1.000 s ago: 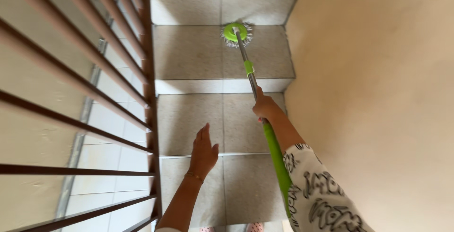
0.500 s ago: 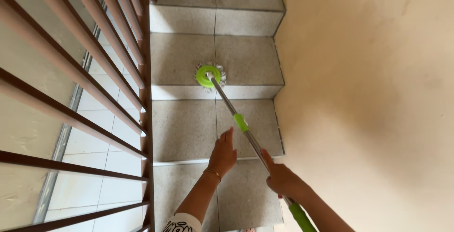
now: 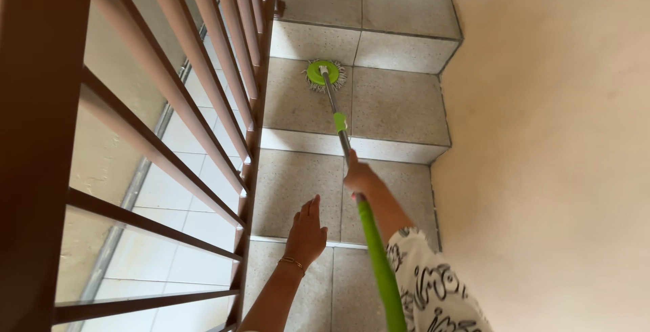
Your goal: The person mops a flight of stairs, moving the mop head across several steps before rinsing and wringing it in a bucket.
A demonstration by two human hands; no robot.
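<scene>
A mop with a round green head (image 3: 322, 73) and white fringe rests on a grey speckled stair tread (image 3: 399, 105) two steps below me, near its back edge. Its metal shaft (image 3: 336, 119) runs up to a green handle (image 3: 376, 264). My right hand (image 3: 360, 178) is closed around the shaft where metal meets green. My left hand (image 3: 307, 232) hovers flat with fingers apart over the nearer step, holding nothing; a thin gold bracelet sits on its wrist. A white sleeve with black scribble print (image 3: 433, 291) covers my right arm.
A brown metal railing (image 3: 203, 95) with slanted bars runs down the left side of the stairs. Beyond it lies a white tiled floor (image 3: 183, 210) lower down. A plain beige wall (image 3: 555, 142) bounds the stairs on the right.
The mop head slid from the tread's front edge to its back edge. My right hand pushed forward along with the handle. My left hand stayed open in the air.
</scene>
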